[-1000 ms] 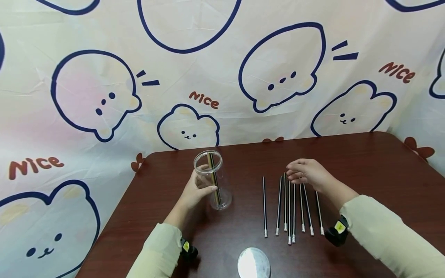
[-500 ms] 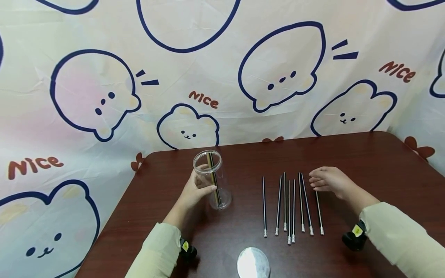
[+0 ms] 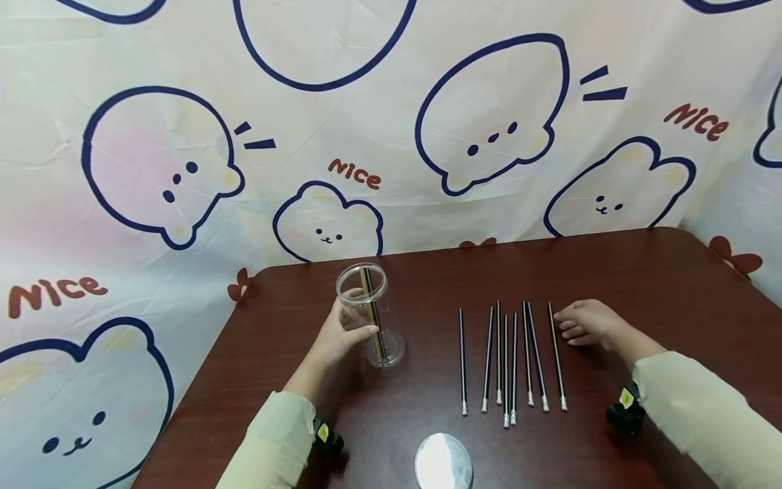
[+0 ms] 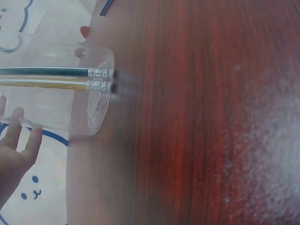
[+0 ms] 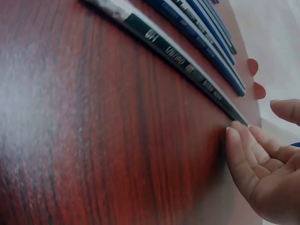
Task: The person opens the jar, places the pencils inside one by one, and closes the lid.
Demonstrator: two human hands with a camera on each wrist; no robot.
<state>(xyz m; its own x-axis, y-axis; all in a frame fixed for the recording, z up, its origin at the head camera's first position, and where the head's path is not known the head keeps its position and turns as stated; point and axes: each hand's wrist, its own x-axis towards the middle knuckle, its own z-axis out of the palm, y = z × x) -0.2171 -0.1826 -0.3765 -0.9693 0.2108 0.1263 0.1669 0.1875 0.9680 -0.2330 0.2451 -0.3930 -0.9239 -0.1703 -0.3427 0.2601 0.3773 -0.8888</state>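
Note:
My left hand (image 3: 336,334) grips a clear plastic jar (image 3: 387,284) round its side, and the jar leans a little. Inside stand a dark green pencil (image 4: 47,71) and a yellow pencil (image 4: 47,85), eraser ends down. On the right, several dark pencils lie side by side, eraser ends toward me. My right hand (image 3: 589,324) is beside the far end of the rightmost pencil (image 3: 558,363). The right wrist view shows its fingertips at the tip of that dark pencil (image 5: 173,57), with the thumb (image 5: 286,111) held apart.
A round, shiny whitish disc (image 3: 443,463) lies near the front of the brown table (image 3: 415,394). Other pencils (image 3: 506,367) lie left of the rightmost one. Behind the table hangs a cartoon-printed cloth (image 3: 403,204).
My right hand has moved right, from above the pencils to beside the rightmost one, and come down to the table. My left hand still holds the jar in the same place.

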